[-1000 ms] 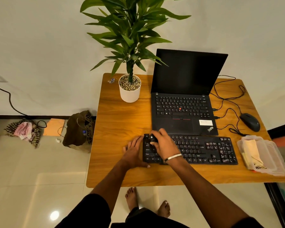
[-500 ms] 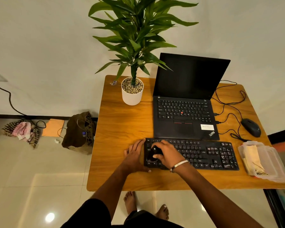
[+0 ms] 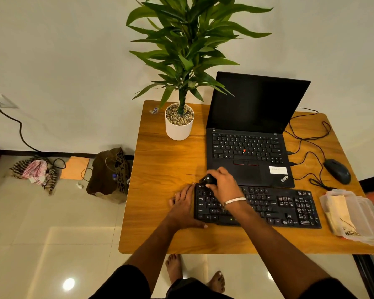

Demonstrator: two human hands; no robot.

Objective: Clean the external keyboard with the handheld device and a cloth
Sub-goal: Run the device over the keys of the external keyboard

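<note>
Gripping a small black handheld device (image 3: 208,180) in curled fingers, the right hand (image 3: 224,184) holds it over the far left corner of the external keyboard (image 3: 268,207). The left hand (image 3: 183,207) lies flat, fingers extended, on the surface (image 3: 166,169) against the keyboard's left edge. A folded cloth (image 3: 339,212) sits in a clear container (image 3: 367,223) well to the right of both hands, beyond the keyboard's right end.

Single head-worn wide-angle view, looking steeply down and forward from above the desk (image 3: 166,169), with floor (image 3: 41,244) and wall (image 3: 63,50) included.
</note>
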